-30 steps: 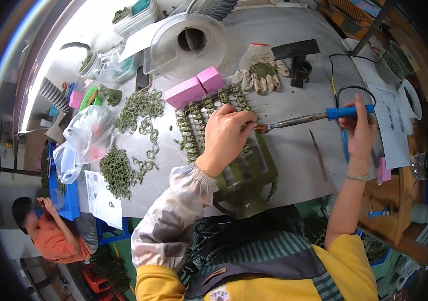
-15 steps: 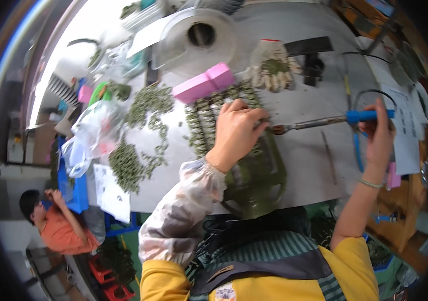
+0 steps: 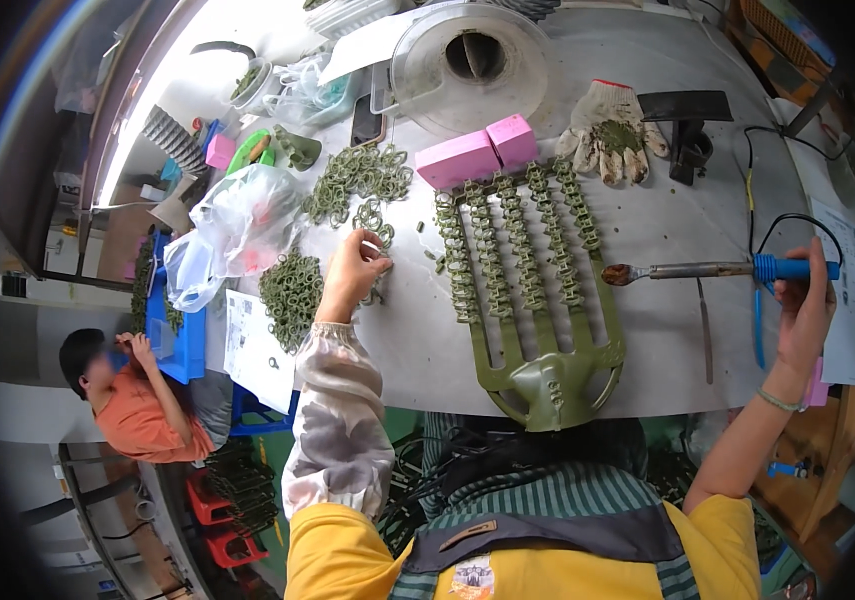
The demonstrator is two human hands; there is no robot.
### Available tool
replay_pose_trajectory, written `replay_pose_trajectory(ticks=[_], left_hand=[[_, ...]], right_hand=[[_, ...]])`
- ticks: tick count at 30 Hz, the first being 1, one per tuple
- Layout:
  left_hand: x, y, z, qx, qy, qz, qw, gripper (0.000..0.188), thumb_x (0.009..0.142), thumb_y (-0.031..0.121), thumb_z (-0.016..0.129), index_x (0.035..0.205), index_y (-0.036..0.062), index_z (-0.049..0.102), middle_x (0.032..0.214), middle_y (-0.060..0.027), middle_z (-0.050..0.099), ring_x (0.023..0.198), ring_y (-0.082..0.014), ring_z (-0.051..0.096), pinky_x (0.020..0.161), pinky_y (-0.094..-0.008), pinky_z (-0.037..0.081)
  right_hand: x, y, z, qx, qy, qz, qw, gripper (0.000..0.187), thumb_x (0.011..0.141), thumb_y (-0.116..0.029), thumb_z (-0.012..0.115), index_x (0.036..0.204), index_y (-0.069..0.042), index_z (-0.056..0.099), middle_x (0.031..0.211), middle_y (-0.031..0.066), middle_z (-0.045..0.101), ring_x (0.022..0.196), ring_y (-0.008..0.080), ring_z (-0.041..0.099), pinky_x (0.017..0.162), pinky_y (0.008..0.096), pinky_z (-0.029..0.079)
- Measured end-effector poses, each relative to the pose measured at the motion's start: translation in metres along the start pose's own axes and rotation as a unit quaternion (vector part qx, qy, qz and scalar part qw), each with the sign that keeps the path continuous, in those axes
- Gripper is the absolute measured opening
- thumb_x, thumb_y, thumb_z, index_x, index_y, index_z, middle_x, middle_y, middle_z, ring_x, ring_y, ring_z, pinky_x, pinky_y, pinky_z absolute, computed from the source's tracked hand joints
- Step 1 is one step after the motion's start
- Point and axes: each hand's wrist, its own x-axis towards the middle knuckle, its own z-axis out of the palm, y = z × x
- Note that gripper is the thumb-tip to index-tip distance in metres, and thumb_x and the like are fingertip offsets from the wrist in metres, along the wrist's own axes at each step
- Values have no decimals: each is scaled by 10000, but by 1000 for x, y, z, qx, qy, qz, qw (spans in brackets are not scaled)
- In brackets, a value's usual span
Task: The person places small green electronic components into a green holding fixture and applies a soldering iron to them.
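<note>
My left hand [image 3: 349, 275] is among small green ring-like pieces [image 3: 371, 216] strewn left of the rack, thumb and fingers pinched together; what is between the fingertips is hidden. In my right hand [image 3: 803, 315] is a corded soldering iron [image 3: 687, 270] with a blue handle and a brown, flattened tip. It lies level in the grip, its tip just right of the rack. The green slotted rack [image 3: 552, 385] has long bars lined with rows of small green pieces [image 3: 517, 245]. Its far end is against two pink blocks [image 3: 459, 160].
Loose green rings form two piles [image 3: 292, 300] on the left, beside a plastic bag [image 3: 247, 215] and printed sheet [image 3: 255, 335]. Beyond are a phone [image 3: 368, 122], clear round container [image 3: 427, 80], stained glove [image 3: 612, 130] and black stand [image 3: 685, 130]. A person in orange [image 3: 152, 420] sits left.
My left hand has moved left from the rack to the loose green rings, uncovering the rows. The soldering iron's tip is now slightly farther from the rows, still in my right hand. My view has shifted.
</note>
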Motion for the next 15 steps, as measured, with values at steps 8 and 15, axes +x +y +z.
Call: replay_pose_trajectory(ticks=[8,15], left_hand=[[-40,94,10,-187,26,151,970,226,833,-10,706,1052,45,703,907,-51,688,750,-113,663,665,-246,539],[-82,214,74,-148,-56,323,933,182,845,42,719,1026,52,701,928,-77,704,772,-167,665,692,-286,549]], right_hand=[[-12,-15,9,-1,18,-2,1000,346,885,-380,721,870,-36,693,786,52,676,557,98,634,514,215,495],[-15,-16,19,5,19,4,1000,325,866,-341,744,851,-21,688,740,71,681,553,127,658,522,224,546]])
